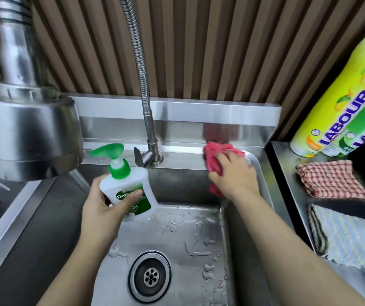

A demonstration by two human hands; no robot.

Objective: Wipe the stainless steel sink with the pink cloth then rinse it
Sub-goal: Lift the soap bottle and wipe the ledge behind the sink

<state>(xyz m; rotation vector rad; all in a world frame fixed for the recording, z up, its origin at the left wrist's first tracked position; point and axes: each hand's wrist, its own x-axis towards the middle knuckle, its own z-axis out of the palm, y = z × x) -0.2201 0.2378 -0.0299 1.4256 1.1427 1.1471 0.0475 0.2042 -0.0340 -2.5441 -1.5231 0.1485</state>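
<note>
Where the frame's lower centre opens out, a rectangular brushed stainless steel sink (177, 228) takes up most of the view, its floor beaded with water drops and streaks. Behind it, across the top, runs a wall of brown vertical ribbed slats (221, 51). A bulky, blurred, bell-shaped metal spray head (27, 133) hangs at the upper left, and a coiled flexible metal faucet hose (140, 69) rises from the back rim at centre.

At the upper right lean two glossy yellow-and-green plastic bottles (340, 102) printed "LABOUR" in blue, with lemon pictures. Below them on the steel counter lie a fluffy blue-and-white striped cloth (351, 237) and, just above it, a folded red-and-white checked cloth (331, 181).

The right hand (234, 173) rests on the crumpled pink terry cloth (214, 155), fingers nearly straight and spread, pressing it against the sink's rear right corner — half on the rim, half down the inner wall. The left hand (104, 208) curls around a translucent plastic pump bottle (126, 186) held tilted over the basin's left rear; its green label reads "Dettol" and its pump top is green. A round ringed metal drain (150, 276) sits at bottom centre.
</note>
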